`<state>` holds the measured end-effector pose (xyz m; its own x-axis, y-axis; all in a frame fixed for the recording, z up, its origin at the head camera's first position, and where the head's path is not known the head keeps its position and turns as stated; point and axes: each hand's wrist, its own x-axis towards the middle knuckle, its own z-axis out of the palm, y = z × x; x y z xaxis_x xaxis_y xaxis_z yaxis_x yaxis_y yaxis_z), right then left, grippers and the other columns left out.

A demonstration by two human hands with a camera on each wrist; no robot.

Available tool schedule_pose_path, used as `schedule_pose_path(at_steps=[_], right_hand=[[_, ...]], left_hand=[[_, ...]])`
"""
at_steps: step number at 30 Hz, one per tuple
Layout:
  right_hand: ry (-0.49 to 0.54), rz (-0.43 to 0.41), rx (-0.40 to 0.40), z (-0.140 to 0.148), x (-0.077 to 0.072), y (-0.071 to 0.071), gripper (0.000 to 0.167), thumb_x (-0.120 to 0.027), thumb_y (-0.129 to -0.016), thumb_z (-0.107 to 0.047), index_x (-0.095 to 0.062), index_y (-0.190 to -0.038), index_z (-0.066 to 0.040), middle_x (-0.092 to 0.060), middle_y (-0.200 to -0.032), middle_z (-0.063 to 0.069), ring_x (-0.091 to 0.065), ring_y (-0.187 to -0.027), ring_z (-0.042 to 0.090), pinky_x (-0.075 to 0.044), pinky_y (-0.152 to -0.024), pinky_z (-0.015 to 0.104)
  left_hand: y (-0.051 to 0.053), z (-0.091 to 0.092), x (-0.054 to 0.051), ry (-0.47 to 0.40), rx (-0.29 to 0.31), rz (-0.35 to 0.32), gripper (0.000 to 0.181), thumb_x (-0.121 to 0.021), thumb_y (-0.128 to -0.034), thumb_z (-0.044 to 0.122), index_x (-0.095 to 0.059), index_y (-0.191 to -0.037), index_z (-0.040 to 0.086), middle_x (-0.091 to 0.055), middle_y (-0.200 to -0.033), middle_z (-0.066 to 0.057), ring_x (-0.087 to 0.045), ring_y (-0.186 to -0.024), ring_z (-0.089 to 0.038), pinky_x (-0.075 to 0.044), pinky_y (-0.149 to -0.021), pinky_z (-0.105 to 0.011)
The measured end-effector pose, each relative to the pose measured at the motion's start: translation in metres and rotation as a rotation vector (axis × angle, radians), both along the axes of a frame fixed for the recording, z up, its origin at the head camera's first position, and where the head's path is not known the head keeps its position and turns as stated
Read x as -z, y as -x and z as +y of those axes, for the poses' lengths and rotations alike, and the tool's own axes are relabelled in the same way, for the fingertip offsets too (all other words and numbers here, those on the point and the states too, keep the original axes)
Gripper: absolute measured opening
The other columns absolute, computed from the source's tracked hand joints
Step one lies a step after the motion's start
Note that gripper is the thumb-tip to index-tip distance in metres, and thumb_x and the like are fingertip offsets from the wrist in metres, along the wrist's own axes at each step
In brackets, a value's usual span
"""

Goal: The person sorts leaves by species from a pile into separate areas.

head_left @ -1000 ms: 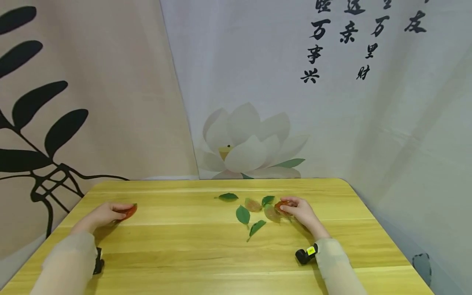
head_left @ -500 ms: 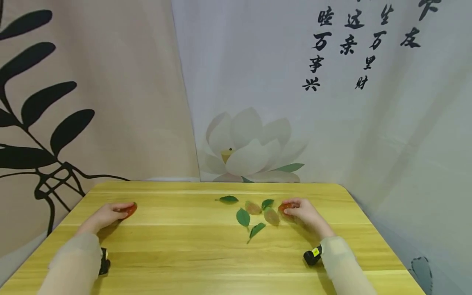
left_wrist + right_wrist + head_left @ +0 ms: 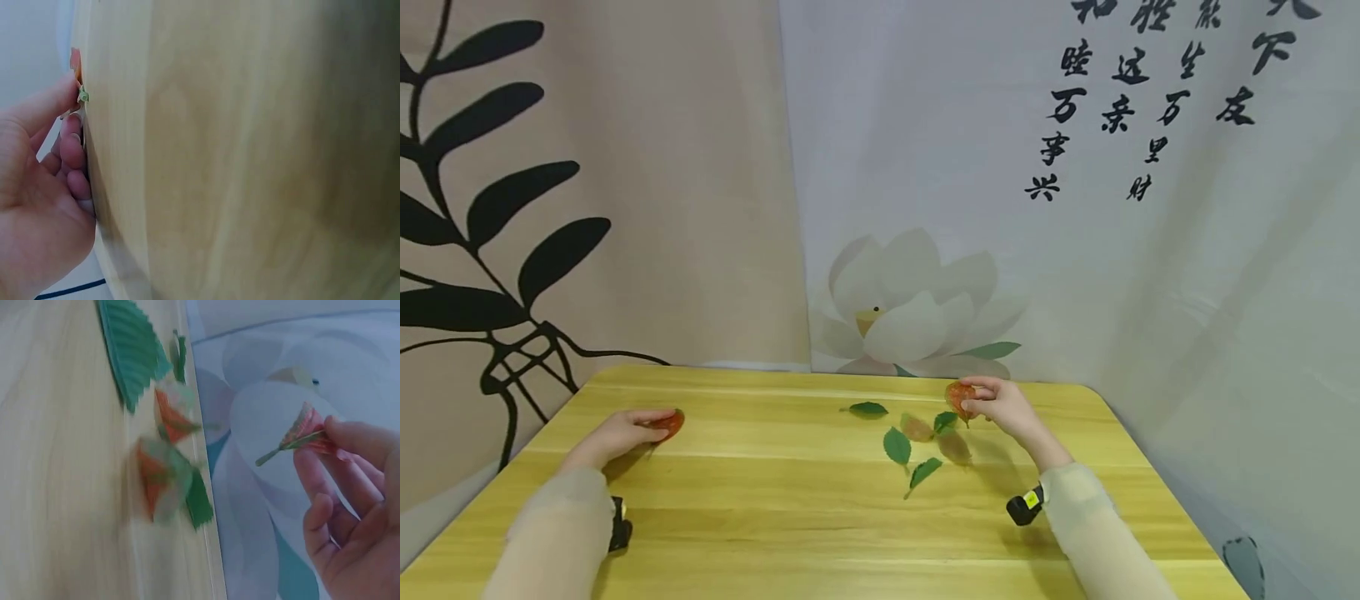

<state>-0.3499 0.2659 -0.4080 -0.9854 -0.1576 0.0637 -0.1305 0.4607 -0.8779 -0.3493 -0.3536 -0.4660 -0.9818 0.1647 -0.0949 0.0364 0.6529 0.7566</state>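
- My left grip (image 3: 623, 435) pinches a red, rounded, green-stemmed leaf (image 3: 673, 426).
- My right grip (image 3: 1011, 410) pinches an orange-red, rounded, green-stemmed leaf (image 3: 958, 400) above the yellow wooden bench (image 3: 820, 521).

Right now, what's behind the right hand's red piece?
Right wrist view: flower-printed backdrop shows around the red piece; whatever lies directly behind it and the right hand is covered.

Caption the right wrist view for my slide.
Right hand pinching a red stemmed piece before a printed backdrop, with green leaves and two orange-and-green pieces on the wooden table.
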Motion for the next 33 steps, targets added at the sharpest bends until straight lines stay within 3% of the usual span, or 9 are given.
schedule_pose_path(at_steps=[3, 8, 13, 17, 23, 29, 33], right_hand=[[0.024, 0.014, -0.013, -0.019, -0.001, 0.005, 0.045, -0.071, -0.089, -0.014, -0.060, -0.132, -0.006, -0.071, -0.101, 0.011, -0.066, -0.076, 0.027, -0.045, -0.056, 0.030], [0.052, -0.006, -0.069, -0.062, 0.000, 0.016, 0.043, -0.071, -0.089, -0.012, -0.061, -0.131, -0.006, -0.072, -0.096, 0.009, -0.066, -0.074, 0.022, -0.049, -0.060, 0.039], [0.049, -0.013, -0.150, -0.102, -0.007, 0.019, 0.043, -0.070, -0.089, -0.010, -0.061, -0.130, -0.003, -0.072, -0.094, 0.009, -0.067, -0.072, 0.019, -0.045, -0.056, 0.030], [0.041, -0.006, -0.170, -0.124, -0.006, 0.025, 0.041, -0.071, -0.089, -0.012, -0.062, -0.129, -0.004, -0.071, -0.103, 0.011, -0.067, -0.078, 0.020, -0.043, -0.056, 0.028], [0.060, -0.012, -0.143, -0.152, 0.003, 0.041, 0.039, -0.072, -0.088, -0.014, -0.066, -0.126, -0.007, -0.066, -0.117, 0.012, -0.065, -0.091, 0.018, -0.047, -0.060, 0.033], [0.065, -0.060, -0.264, -0.188, 0.015, 0.053, 0.042, -0.071, -0.088, -0.014, -0.063, -0.129, -0.005, -0.071, -0.105, 0.012, -0.069, -0.078, 0.025, -0.047, -0.059, 0.038], [0.061, -0.085, -0.328, -0.215, 0.023, 0.054, 0.041, -0.071, -0.089, -0.014, -0.063, -0.128, -0.006, -0.072, -0.100, 0.010, -0.069, -0.073, 0.023, -0.040, -0.049, 0.029]], left_hand=[[-0.001, 0.000, -0.001, -0.019, -0.001, 0.004, 0.055, -0.066, -0.0933, 0.019, -0.046, -0.137, -0.009, -0.045, -0.130, -0.040, -0.052, -0.108, -0.041, -0.048, -0.079, -0.034], [-0.005, -0.001, -0.005, -0.024, -0.017, -0.003, 0.055, -0.063, -0.0948, 0.014, -0.041, -0.138, -0.012, -0.042, -0.131, -0.042, -0.052, -0.108, -0.043, -0.049, -0.077, -0.033], [-0.004, 0.001, -0.002, -0.048, -0.032, -0.011, 0.054, -0.061, -0.0958, 0.012, -0.041, -0.139, -0.013, -0.042, -0.132, -0.041, -0.050, -0.113, -0.045, -0.049, -0.082, -0.037], [-0.002, 0.002, 0.002, -0.084, -0.025, -0.008, 0.057, -0.066, -0.0934, 0.017, -0.044, -0.138, -0.011, -0.042, -0.133, -0.040, -0.047, -0.115, -0.047, -0.046, -0.090, -0.044], [-0.004, 0.006, -0.002, -0.101, -0.012, 0.013, 0.056, -0.069, -0.0908, 0.019, -0.049, -0.136, -0.008, -0.046, -0.131, -0.038, -0.048, -0.114, -0.046, -0.045, -0.090, -0.045], [-0.007, 0.012, -0.003, -0.093, -0.073, -0.008, 0.053, -0.064, -0.0938, 0.010, -0.044, -0.137, -0.013, -0.043, -0.134, -0.039, -0.048, -0.116, -0.046, -0.047, -0.088, -0.040], [-0.008, 0.012, -0.002, -0.100, -0.089, -0.015, 0.051, -0.062, -0.0945, 0.008, -0.044, -0.138, -0.012, -0.043, -0.134, -0.038, -0.048, -0.117, -0.046, -0.046, -0.090, -0.043]])
